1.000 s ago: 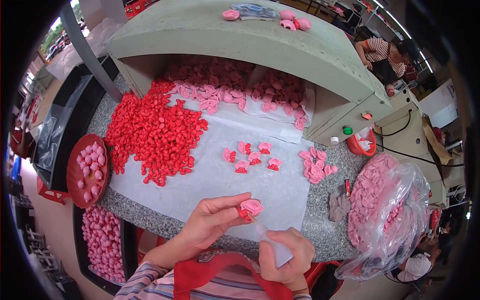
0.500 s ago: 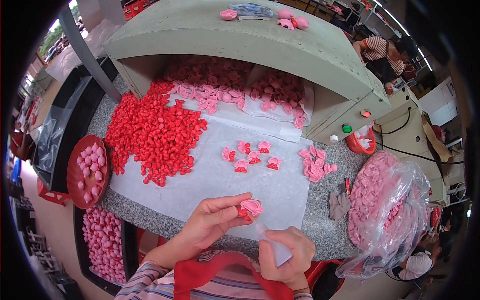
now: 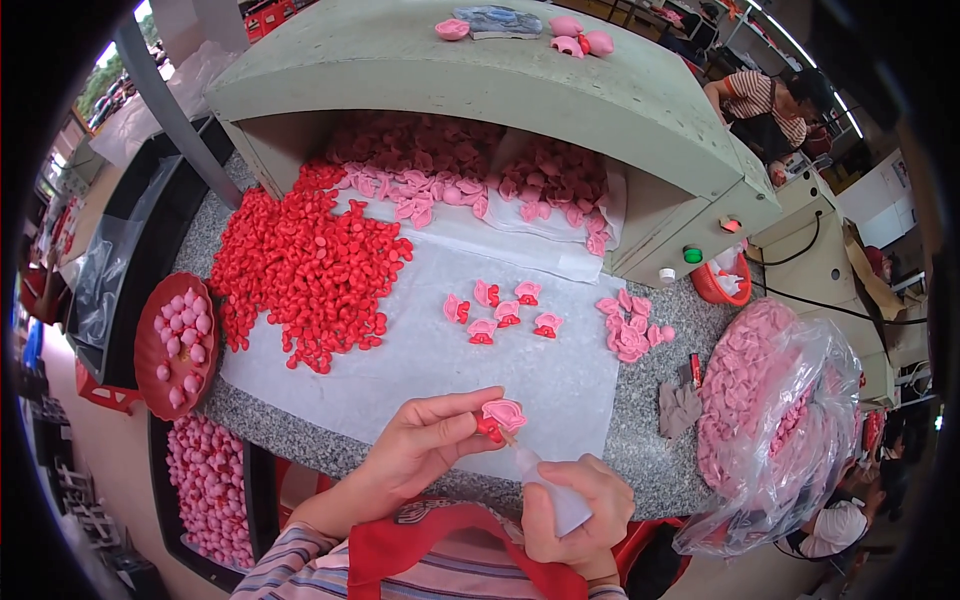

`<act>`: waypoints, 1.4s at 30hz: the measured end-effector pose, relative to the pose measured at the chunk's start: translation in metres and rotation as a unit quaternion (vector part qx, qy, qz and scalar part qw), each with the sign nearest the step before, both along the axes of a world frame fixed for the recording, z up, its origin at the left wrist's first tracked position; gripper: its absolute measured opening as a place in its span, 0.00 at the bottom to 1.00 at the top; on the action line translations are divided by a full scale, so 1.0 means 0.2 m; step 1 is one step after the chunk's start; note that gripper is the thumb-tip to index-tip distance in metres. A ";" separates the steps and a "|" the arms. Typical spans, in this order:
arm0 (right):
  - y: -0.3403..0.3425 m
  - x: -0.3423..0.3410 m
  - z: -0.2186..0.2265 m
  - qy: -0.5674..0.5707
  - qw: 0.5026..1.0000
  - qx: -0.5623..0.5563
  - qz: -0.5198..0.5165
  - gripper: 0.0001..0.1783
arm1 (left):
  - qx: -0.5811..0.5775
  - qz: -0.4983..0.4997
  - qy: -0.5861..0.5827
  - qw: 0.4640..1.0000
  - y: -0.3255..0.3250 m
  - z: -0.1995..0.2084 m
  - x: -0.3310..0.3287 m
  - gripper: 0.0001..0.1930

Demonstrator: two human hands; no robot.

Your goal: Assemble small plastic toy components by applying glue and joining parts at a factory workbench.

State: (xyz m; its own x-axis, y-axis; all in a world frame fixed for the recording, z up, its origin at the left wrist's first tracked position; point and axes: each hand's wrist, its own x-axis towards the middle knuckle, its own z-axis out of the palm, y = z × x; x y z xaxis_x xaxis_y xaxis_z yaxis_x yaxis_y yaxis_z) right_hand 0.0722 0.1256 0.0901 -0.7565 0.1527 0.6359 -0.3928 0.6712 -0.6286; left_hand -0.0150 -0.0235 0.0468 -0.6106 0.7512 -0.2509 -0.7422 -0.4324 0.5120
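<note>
Above the near surface edge [image 3: 655, 490], left grip [image 3: 432, 428] is pinching a pink-and-red piece [image 3: 503, 413], right grip [image 3: 585, 510] enclosing the bottle [image 3: 568, 508], ideally dabbing sparingly.

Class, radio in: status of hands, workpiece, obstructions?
Left hand pinching pink-and-red piece. Right hand gripping squeeze bottle, nozzle close to piece. No obstruction visible between them.

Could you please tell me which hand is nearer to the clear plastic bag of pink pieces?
Right. The right hand, gripping a translucent white bottle, is to the left of the bag; the left hand, holding a small pink-and-red piece, is farther left.
</note>
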 end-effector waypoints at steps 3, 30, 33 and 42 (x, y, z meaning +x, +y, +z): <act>0.00 -0.01 -0.01 0.004 1.000 0.013 0.001 0.18 | -0.004 0.000 0.002 1.000 0.00 0.00 0.00 0.18; 0.01 -0.02 -0.02 0.009 1.000 0.007 0.004 0.18 | -0.014 -0.003 0.008 1.000 0.01 0.01 0.00 0.18; 0.00 -0.02 -0.02 0.011 1.000 0.000 0.003 0.18 | -0.014 -0.003 0.007 1.000 0.01 0.01 0.00 0.18; 0.01 -0.02 -0.02 0.012 1.000 -0.004 -0.001 0.18 | -0.031 0.003 0.003 1.000 0.01 0.01 0.00 0.20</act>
